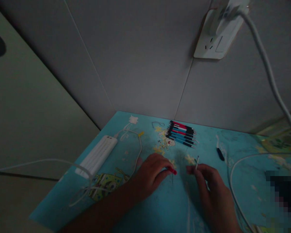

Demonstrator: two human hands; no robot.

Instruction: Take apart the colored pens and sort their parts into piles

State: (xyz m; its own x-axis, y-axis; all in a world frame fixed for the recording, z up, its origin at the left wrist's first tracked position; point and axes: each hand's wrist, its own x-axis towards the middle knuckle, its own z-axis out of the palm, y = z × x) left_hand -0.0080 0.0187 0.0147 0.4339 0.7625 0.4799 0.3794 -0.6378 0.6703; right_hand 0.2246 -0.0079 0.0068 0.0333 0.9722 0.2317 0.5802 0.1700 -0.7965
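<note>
Bare hands at work over a blue patterned worktop (165,210), as I follow them remotely through the head camera. My left hand (152,171) is clamped on a short red barrel (172,170), thumb and fingers pinching it, its end pointing towards the right hand (212,184). That hand, also closed, grips a slim pale piece (197,162) with a dark tip, which stands up above the fingers. The two hands are apart, and both held pieces lie between the far edge and the near side of the worktop. Beyond them, near the far edge, I see a row of pens (181,134) with red, blue and black barrels, laid side by side; small loose parts (163,142), too small to identify, are scattered just left of it. A white power strip (97,157) lies along the left edge, and a white plug-like object (133,119) sits near the far left corner. Right of the pens, towards the far edge, rests a small dark-ended object (220,154). A wall socket (212,42) is mounted above the far edge, a thick grey cable (266,61) leading from it
</note>
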